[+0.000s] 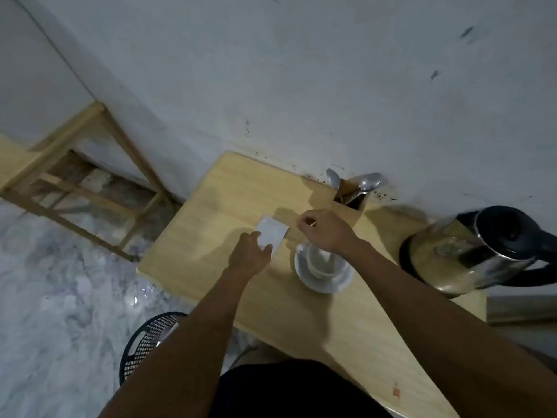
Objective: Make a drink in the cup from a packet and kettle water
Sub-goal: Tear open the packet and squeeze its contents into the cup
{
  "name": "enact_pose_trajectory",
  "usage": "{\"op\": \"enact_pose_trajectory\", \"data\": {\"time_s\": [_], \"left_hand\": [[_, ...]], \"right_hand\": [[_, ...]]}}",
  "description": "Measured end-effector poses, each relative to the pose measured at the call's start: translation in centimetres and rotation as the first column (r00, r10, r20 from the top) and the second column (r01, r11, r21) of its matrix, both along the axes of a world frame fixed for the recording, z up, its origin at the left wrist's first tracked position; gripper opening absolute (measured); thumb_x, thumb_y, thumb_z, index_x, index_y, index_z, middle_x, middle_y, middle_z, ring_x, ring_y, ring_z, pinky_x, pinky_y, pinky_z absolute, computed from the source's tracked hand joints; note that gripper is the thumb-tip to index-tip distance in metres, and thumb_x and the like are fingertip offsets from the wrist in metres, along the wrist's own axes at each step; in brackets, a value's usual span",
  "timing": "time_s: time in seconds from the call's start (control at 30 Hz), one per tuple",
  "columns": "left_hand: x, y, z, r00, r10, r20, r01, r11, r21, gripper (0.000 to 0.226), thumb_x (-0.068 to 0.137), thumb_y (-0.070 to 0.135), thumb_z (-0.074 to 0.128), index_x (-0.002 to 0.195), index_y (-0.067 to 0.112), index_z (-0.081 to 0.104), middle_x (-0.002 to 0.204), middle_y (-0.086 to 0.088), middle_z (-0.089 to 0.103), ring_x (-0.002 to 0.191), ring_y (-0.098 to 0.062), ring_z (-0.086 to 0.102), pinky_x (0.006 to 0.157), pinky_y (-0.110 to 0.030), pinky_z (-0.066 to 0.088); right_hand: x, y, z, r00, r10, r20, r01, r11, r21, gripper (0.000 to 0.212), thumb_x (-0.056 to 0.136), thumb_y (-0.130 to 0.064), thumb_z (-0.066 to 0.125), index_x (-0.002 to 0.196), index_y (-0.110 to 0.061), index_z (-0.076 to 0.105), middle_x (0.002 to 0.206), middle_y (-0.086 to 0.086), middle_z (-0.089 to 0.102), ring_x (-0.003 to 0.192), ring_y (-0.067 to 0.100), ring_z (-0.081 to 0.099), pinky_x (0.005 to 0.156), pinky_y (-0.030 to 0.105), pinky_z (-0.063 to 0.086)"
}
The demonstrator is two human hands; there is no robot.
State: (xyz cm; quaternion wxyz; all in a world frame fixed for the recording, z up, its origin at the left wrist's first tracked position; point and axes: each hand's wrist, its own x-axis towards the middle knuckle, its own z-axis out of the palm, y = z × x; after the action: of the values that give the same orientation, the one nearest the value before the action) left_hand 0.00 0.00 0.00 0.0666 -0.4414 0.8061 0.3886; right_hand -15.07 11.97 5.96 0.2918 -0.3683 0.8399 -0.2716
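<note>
My left hand (251,256) grips a white packet (271,233) by its near end and holds it just above the wooden table (229,194), left of the cup. My right hand (324,232) hovers above the white cup (324,265), which stands on a white saucer (319,285). Its fingers are pinched together on something small and thin; I cannot tell what. The steel kettle (476,251) with a black lid and handle stands at the right of the table, apart from both hands.
A wooden holder (351,200) with several spoons stands against the wall behind the cup. A dark mesh basket (149,342) sits on the floor at the table's near left. A wooden frame (90,188) stands on the floor to the far left.
</note>
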Motion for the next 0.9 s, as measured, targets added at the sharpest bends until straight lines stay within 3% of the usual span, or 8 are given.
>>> {"op": "enact_pose_trajectory", "data": {"time_s": [0.23, 0.4, 0.5, 0.6, 0.67, 0.73, 0.83, 0.9], "left_hand": [[-0.4, -2.0, -3.4, 0.991, -0.038, 0.13, 0.068, 0.97, -0.232, 0.046, 0.086, 0.04, 0.055, 0.122, 0.013, 0.049, 0.123, -0.014, 0.045, 0.101, -0.035, 0.057, 0.081, -0.042, 0.046], [-0.3, -2.9, -4.0, 0.99, -0.078, 0.113, 0.106, 0.958, -0.266, 0.036, 0.083, 0.04, 0.058, 0.11, 0.016, 0.054, 0.113, -0.011, 0.049, 0.095, -0.032, 0.058, 0.074, -0.036, 0.04], [-0.2, -2.8, -4.2, 0.994, -0.059, 0.092, 0.08, 0.965, -0.25, 0.036, 0.083, 0.041, 0.058, 0.109, 0.017, 0.054, 0.112, -0.011, 0.05, 0.095, -0.032, 0.058, 0.074, -0.037, 0.039], [0.0, -2.9, -4.4, 0.996, -0.039, 0.081, 0.057, 0.969, -0.24, 0.041, 0.083, 0.044, 0.058, 0.114, 0.017, 0.053, 0.114, -0.01, 0.051, 0.098, -0.032, 0.058, 0.081, -0.04, 0.042], [0.0, -3.1, -4.1, 0.999, 0.009, 0.031, -0.002, 0.975, -0.22, 0.047, 0.082, 0.044, 0.06, 0.12, 0.017, 0.052, 0.116, -0.012, 0.052, 0.103, -0.033, 0.056, 0.085, -0.042, 0.045], [-0.1, -3.8, -3.5, 0.988, 0.117, -0.1, -0.133, 0.976, -0.173, 0.052, 0.082, 0.046, 0.061, 0.124, 0.017, 0.052, 0.119, -0.014, 0.054, 0.109, -0.035, 0.053, 0.089, -0.045, 0.046], [-0.5, -5.7, -1.7, 0.956, 0.188, -0.225, -0.189, 0.982, 0.016, 0.049, 0.086, 0.051, 0.054, 0.128, 0.026, 0.051, 0.125, -0.008, 0.057, 0.118, -0.03, 0.05, 0.097, -0.046, 0.045], [-0.7, -6.9, 0.0, 0.92, 0.168, -0.355, -0.102, 0.975, 0.198, 0.031, 0.091, 0.04, 0.052, 0.114, 0.024, 0.063, 0.103, -0.001, 0.067, 0.1, -0.017, 0.062, 0.081, -0.032, 0.051]], "right_hand": [[-0.4, -6.1, -5.2, 0.998, 0.053, 0.04, -0.063, 0.944, 0.325, 0.042, 0.092, -0.037, 0.048, 0.131, -0.023, 0.058, 0.136, 0.0, 0.056, 0.117, 0.024, 0.055, 0.093, 0.04, 0.049], [0.3, -9.5, -8.1, 0.999, 0.015, -0.042, 0.001, 0.932, 0.364, 0.047, 0.091, -0.039, 0.052, 0.135, -0.022, 0.052, 0.131, 0.007, 0.055, 0.117, 0.031, 0.056, 0.09, 0.039, 0.049], [0.8, -10.3, -8.7, 0.998, -0.061, -0.016, 0.062, 0.922, 0.383, 0.038, 0.092, -0.037, 0.049, 0.126, -0.022, 0.056, 0.126, 0.007, 0.06, 0.115, 0.031, 0.057, 0.09, 0.037, 0.045], [0.8, -10.4, -9.0, 0.991, -0.113, 0.066, 0.083, 0.933, 0.351, 0.017, 0.09, -0.03, 0.05, 0.081, -0.019, 0.059, 0.089, 0.007, 0.061, 0.091, 0.03, 0.06, 0.071, 0.031, 0.04], [0.8, -10.0, -8.5, 0.984, -0.134, 0.117, 0.1, 0.961, 0.258, 0.033, 0.09, -0.025, 0.055, 0.06, -0.018, 0.044, 0.064, 0.003, 0.048, 0.069, 0.024, 0.051, 0.06, 0.031, 0.032], [0.8, -9.3, -7.3, 0.977, -0.13, 0.166, 0.109, 0.986, 0.129, 0.038, 0.091, -0.022, 0.059, 0.057, -0.01, 0.046, 0.057, 0.004, 0.044, 0.058, 0.016, 0.042, 0.057, 0.031, 0.03], [1.2, -8.0, -4.8, 0.965, -0.089, 0.248, 0.095, 0.995, -0.011, 0.032, 0.095, -0.024, 0.061, 0.077, 0.003, 0.067, 0.065, 0.012, 0.06, 0.053, 0.005, 0.046, 0.055, 0.021, 0.036], [1.4, -7.2, -3.4, 0.95, -0.095, 0.298, 0.116, 0.992, -0.055, 0.028, 0.094, -0.024, 0.063, 0.083, 0.0, 0.07, 0.067, 0.005, 0.06, 0.054, 0.004, 0.046, 0.055, 0.018, 0.035]]}}
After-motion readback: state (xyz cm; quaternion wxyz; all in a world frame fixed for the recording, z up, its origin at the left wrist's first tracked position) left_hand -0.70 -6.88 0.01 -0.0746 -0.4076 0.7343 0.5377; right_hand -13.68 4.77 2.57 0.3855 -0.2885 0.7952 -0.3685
